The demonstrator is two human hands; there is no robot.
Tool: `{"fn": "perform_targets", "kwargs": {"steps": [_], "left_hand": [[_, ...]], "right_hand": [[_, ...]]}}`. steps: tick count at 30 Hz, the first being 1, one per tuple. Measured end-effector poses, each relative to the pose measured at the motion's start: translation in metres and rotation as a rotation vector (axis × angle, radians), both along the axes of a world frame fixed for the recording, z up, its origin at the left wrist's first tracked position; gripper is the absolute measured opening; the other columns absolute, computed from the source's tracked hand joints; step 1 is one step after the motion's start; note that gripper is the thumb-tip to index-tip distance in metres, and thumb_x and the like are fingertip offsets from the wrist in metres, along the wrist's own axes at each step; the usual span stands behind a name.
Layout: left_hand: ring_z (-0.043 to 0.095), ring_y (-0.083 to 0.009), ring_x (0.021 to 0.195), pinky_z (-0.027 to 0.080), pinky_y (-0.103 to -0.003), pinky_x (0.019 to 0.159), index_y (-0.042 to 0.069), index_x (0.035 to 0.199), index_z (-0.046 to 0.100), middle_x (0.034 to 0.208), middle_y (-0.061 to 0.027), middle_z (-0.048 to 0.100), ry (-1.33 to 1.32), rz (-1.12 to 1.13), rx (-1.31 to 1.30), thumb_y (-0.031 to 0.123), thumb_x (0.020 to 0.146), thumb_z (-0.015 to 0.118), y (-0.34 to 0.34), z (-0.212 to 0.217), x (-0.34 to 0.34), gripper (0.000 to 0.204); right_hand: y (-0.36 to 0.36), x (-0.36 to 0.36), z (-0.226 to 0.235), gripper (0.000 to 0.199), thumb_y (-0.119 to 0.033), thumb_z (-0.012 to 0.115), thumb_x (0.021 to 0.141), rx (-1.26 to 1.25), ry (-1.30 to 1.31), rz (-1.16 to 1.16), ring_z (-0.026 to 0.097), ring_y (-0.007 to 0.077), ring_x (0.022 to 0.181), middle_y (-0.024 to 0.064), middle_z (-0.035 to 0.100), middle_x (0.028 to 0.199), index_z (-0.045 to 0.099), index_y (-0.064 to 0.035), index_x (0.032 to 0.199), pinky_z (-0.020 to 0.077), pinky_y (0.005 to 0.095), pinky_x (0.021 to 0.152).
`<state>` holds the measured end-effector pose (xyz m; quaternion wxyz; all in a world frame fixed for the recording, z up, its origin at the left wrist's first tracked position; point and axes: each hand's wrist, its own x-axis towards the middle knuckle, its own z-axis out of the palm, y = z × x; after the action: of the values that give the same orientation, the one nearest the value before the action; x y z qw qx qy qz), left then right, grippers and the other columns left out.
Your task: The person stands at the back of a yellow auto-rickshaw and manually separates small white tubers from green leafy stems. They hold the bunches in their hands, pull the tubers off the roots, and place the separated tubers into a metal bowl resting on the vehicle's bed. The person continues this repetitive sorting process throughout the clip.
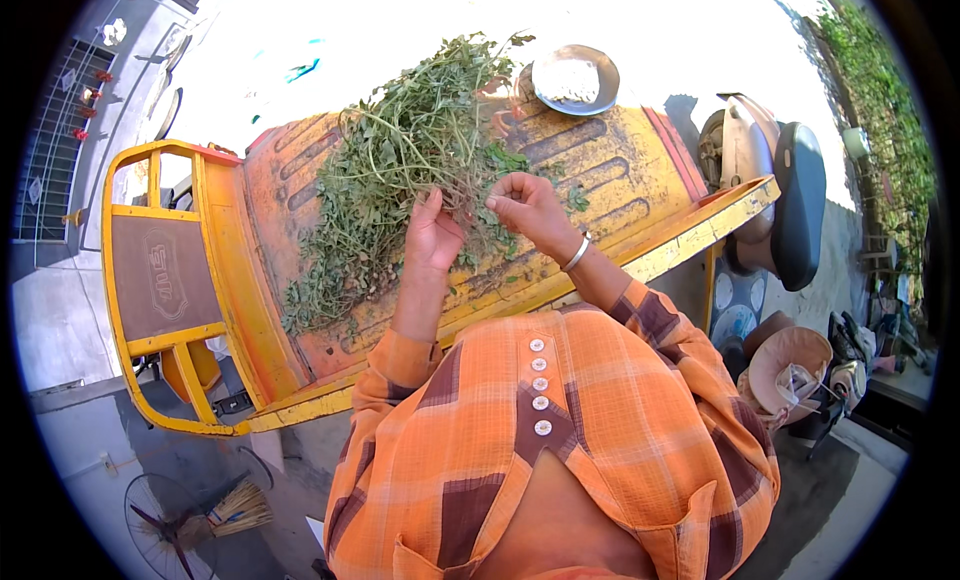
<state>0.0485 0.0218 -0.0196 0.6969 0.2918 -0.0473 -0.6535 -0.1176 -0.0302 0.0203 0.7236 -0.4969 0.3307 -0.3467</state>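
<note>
A large heap of uprooted green leafy plants (385, 165) lies across an orange-yellow cart bed (600, 170). Its thin, tangled roots and stems point toward me. My left hand (434, 236) is at this root end, palm turned up and fingers curled against the roots, seeming to grip them. Just right of it, my right hand (532, 214) is closed with thumb and fingertips pinched together. Whatever is in that pinch is too small to make out. A light bracelet circles the right wrist.
Beyond my right hand, a metal bowl (603, 78) with small pale pieces stands on the cart bed. A yellow rail (745, 202) runs along the near side. Right of the cart is a scooter with a dark seat (798, 208). A fan (165, 525) and straw broom (240, 510) are lower left.
</note>
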Motion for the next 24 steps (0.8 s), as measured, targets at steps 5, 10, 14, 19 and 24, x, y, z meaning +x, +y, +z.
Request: {"fn": "perform_targets", "kwargs": {"steps": [5,10,14,19,24], "left_hand": [[0.060,-0.0217,0.093,0.053,-0.036,0.075,0.006,0.103,0.056,0.102,-0.0089,0.062,0.227,0.029,-0.047,0.017,0.088,0.057,0.001,-0.008,0.032,0.019],[0.058,-0.0226,0.091,0.052,-0.034,0.077,0.001,0.106,0.055,0.103,-0.0138,0.057,0.409,0.039,-0.066,0.021,0.090,0.053,0.008,0.007,0.038,0.026],[0.059,-0.0231,0.092,0.052,-0.034,0.078,0.002,0.106,0.055,0.101,-0.0127,0.060,0.183,-0.052,-0.101,0.023,0.089,0.055,0.009,0.003,0.018,0.027],[0.059,-0.0186,0.094,0.050,-0.033,0.082,0.010,0.104,0.052,0.103,-0.0053,0.060,-0.049,-0.174,-0.160,0.012,0.082,0.064,0.005,0.021,-0.009,0.025],[0.059,-0.0193,0.095,0.049,-0.034,0.082,0.014,0.103,0.050,0.103,-0.0042,0.060,-0.062,-0.165,-0.136,0.009,0.081,0.065,0.003,0.015,-0.009,0.027]], "right_hand": [[-0.001,-0.010,0.000,0.010,-0.008,0.063,0.081,-0.165,0.049,0.014,0.048,0.0031,0.054,-0.0015,0.054,0.063,0.057,-0.0003,0.079,0.0368,0.0180,0.046],[-0.001,-0.011,0.004,0.008,-0.006,0.058,0.084,0.069,-0.085,0.092,0.051,0.0057,0.055,0.0012,0.056,0.070,0.056,0.0009,0.089,0.0382,0.0180,0.045],[-0.001,-0.003,0.005,0.013,-0.004,0.054,0.086,0.343,-0.266,0.167,0.051,0.0076,0.060,0.0028,0.057,0.077,0.055,0.0007,0.098,0.0391,0.0181,0.046],[-0.005,-0.004,-0.002,0.016,-0.001,0.054,0.086,0.501,-0.453,0.049,0.048,0.0067,0.058,0.0024,0.057,0.076,0.057,0.0003,0.101,0.0359,0.0172,0.043],[-0.007,-0.009,-0.001,0.010,-0.002,0.057,0.085,0.473,-0.454,-0.023,0.047,0.0061,0.057,0.0023,0.056,0.072,0.059,0.0015,0.093,0.0338,0.0170,0.042]]}}
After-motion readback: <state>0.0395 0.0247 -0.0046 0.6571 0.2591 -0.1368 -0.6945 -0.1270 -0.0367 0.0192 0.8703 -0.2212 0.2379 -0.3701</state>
